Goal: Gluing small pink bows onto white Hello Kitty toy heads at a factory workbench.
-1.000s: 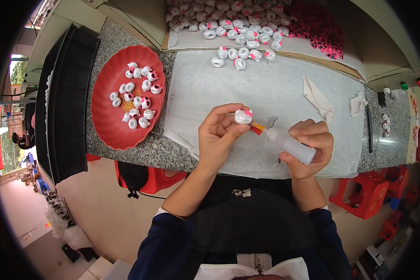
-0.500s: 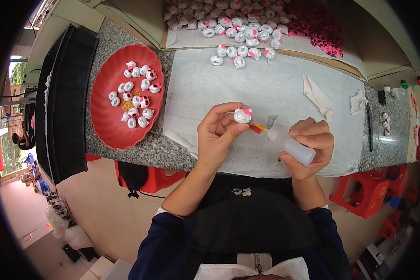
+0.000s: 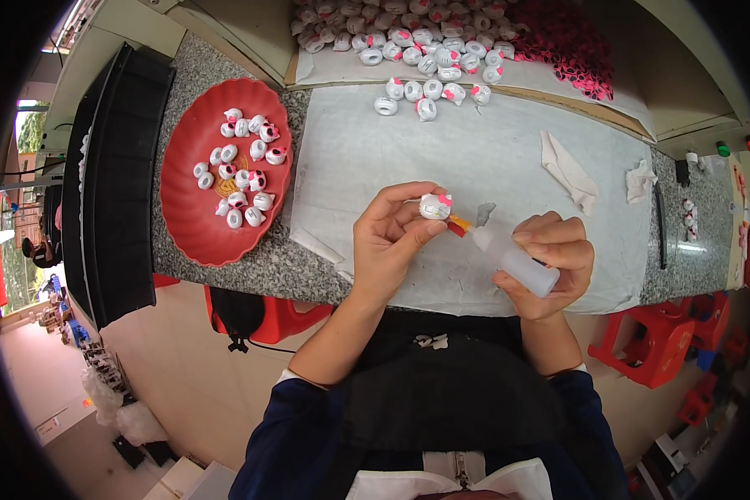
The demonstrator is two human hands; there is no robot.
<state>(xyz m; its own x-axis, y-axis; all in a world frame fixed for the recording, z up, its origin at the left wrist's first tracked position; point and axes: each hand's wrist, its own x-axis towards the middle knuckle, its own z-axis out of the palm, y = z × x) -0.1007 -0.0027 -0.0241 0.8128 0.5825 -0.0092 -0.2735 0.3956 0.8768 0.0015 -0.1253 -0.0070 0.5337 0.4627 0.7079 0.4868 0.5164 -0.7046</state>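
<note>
Between the thumb and fingers of my left hand (image 3: 390, 236) is a small white cat-shaped head (image 3: 434, 207) with a pink bow. My right hand (image 3: 556, 260) is closed round a translucent squeeze bottle (image 3: 518, 262), tilted with its tip toward the cat head. A yellow and red nozzle piece (image 3: 460, 225) shows between the bottle and the head; whether it touches the head I cannot tell. Both hands are above the white sheet (image 3: 350, 158) on the worktop.
A red scalloped tray (image 3: 183, 179) with several cat heads stands at left, beside a black bin (image 3: 121, 192). Loose cat heads (image 3: 426, 109) and a pile of pink pieces (image 3: 571, 50) lie at the back. A folded cloth (image 3: 568, 173) is at right.
The bottle in my right hand has shifted slightly left. The cat head has turned a little in my left hand, which otherwise stays in place.
</note>
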